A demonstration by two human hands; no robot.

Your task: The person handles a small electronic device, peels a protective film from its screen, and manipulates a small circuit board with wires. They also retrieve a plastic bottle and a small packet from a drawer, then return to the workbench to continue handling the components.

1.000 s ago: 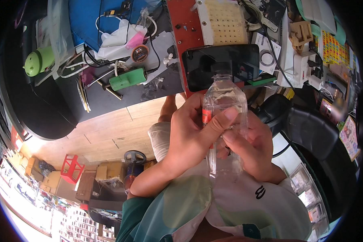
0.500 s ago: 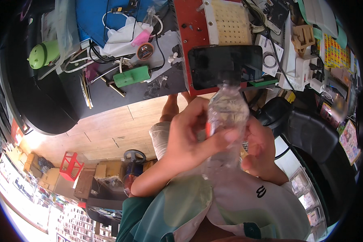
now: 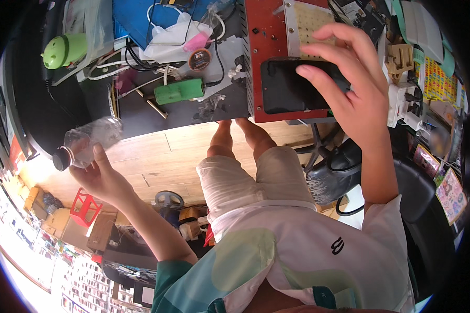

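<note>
Out at the left, past the front edge of the dark desk, my left hand (image 3: 102, 180) is closed round a clear plastic bottle (image 3: 81, 147). The bottle lies tilted, its dark cap (image 3: 62, 158) toward the lower left. On the right, my right hand (image 3: 357, 86) is open with fingers spread and curved. Below it a black smartphone (image 3: 284, 91) lies on a red-framed machine (image 3: 257, 47) with a perforated cream pad (image 3: 299, 31). My thumb tip overlaps the phone's upper edge; whether it touches I cannot tell. The hand hides the phone's right end.
On the desk lie a green cylinder (image 3: 179, 92) with a black cable, a round tin (image 3: 199, 60), white cables and a green robot-shaped figure (image 3: 63, 51). White plugs and adapters (image 3: 402, 104) crowd the right side. A black chair (image 3: 331, 180) stands at the right, a red stool (image 3: 85, 207) at lower left.
Both hands were together at the bottle in front of my chest. Now my left hand has carried it far left, and my right hand has let go and moved up over the phone.
</note>
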